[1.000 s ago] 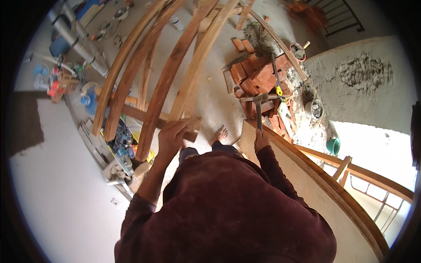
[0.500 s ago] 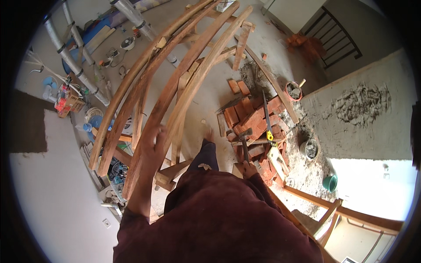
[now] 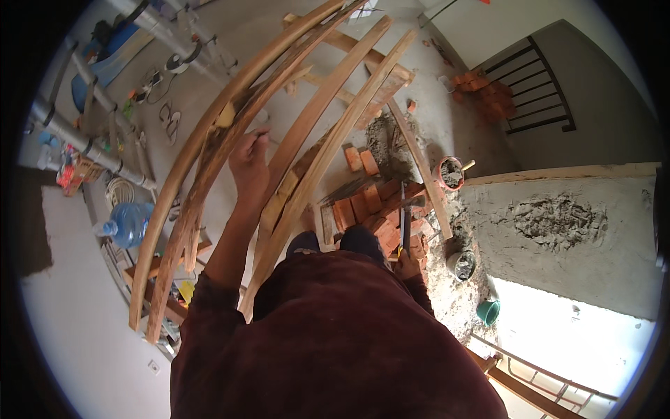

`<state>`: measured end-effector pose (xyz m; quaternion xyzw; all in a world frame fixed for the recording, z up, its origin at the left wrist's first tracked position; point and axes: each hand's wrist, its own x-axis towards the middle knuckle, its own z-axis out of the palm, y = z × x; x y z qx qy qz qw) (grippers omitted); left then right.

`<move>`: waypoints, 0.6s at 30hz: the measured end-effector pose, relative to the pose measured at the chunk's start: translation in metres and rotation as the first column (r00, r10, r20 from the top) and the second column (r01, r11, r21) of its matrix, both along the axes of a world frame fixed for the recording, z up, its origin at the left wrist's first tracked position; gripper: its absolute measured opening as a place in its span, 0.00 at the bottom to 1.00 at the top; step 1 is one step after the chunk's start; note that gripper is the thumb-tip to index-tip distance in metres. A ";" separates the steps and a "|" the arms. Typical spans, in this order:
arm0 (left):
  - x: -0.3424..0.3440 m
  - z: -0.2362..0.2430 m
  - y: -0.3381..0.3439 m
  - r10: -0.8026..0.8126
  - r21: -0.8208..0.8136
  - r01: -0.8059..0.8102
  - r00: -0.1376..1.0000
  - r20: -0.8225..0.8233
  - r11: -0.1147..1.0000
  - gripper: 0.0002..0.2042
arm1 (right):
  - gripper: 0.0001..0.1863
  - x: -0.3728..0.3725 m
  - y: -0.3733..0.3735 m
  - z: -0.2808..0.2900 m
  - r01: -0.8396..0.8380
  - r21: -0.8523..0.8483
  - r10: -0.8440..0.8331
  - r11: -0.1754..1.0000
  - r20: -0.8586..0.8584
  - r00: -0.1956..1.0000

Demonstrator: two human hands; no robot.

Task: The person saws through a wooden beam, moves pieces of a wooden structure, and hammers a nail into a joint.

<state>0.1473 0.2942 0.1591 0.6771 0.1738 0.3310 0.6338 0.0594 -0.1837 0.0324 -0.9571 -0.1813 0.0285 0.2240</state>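
Hammer (image 3: 416,200), one: head over the brick pile (image 3: 366,204), handle inside the closed right hand (image 3: 407,265). Wooden beams (image 3: 333,91), four, long, curving in view, gaps between. Left hand (image 3: 250,157), fingers curled, above the second gap; contact, cannot tell. Floor (image 3: 328,185): narrow bare strip between rightmost beam and bricks. Plank (image 3: 421,167): one edge near the mortar bucket (image 3: 450,174).

Head view: left unit of a worn fisheye pair. I look steeply down and forward over the wearer's torso (image 3: 342,335), nearest, filling lower centre. Left hand (image 3: 250,162) and right hand (image 3: 409,266) lie at middle range, wooden beams (image 3: 329,98) running past and away; dark railing (image 3: 557,89) well off, upper right. Straight edges bow near the rim.
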 end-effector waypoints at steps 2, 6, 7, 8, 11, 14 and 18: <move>0.048 0.017 -0.003 -0.051 0.042 0.049 0.998 0.045 0.998 0.07 | 0.09 0.041 0.022 0.033 0.011 0.028 -0.014 1.000 0.097 0.995; 0.129 0.041 -0.016 -0.124 -0.026 0.129 0.979 0.161 0.991 0.08 | 0.21 0.105 0.055 0.078 0.626 0.494 -0.278 0.603 -0.606 0.746; 0.141 0.043 -0.013 -0.105 -0.077 0.119 0.979 0.173 0.990 0.08 | 0.22 0.125 0.086 0.121 0.721 0.511 -0.247 0.469 -0.707 0.662; 0.153 0.044 -0.011 -0.113 -0.070 0.128 0.975 0.189 0.989 0.08 | 0.22 0.142 0.100 0.142 0.716 0.525 -0.249 0.460 -0.697 0.672; 0.179 0.045 -0.001 -0.133 -0.034 0.143 0.968 0.215 0.989 0.09 | 0.24 0.185 0.126 0.168 0.619 0.618 -0.132 0.484 -0.648 0.750; 0.204 0.043 0.003 -0.122 -0.005 0.125 0.975 0.183 0.992 0.09 | 0.24 0.231 0.139 0.170 0.387 0.768 -0.031 0.511 -0.433 0.901; 0.240 0.033 0.010 -0.050 0.078 0.036 0.982 0.183 0.996 0.08 | 0.22 0.301 0.157 0.171 0.353 0.777 -0.011 0.521 -0.408 0.913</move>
